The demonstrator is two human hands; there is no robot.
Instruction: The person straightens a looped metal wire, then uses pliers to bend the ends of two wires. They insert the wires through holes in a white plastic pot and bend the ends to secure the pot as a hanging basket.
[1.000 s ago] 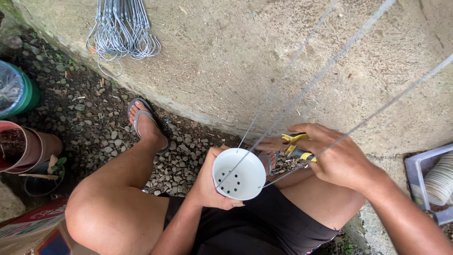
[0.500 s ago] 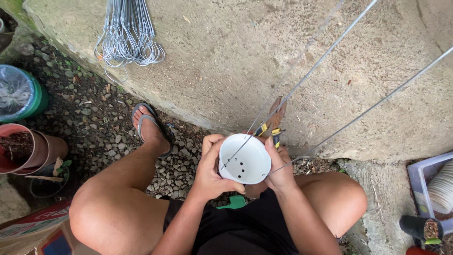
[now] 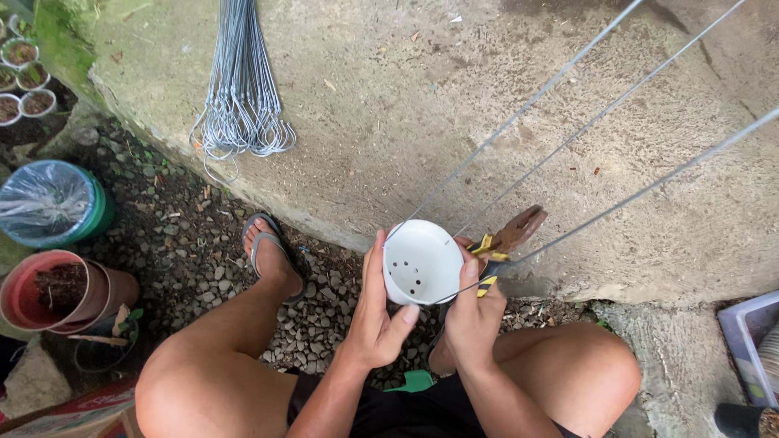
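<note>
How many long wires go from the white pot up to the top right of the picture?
3. All start at the white pot: one wire runs highest, a second in the middle, a third lowest, beside the pliers.

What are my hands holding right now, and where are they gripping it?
Left hand grips the white pot by its side wall and rim. Right hand holds yellow-handled pliers by the handles, against the pot's other side.

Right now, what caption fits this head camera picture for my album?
Left hand steadies a small white pot while right hand works pliers on its wires.
</note>
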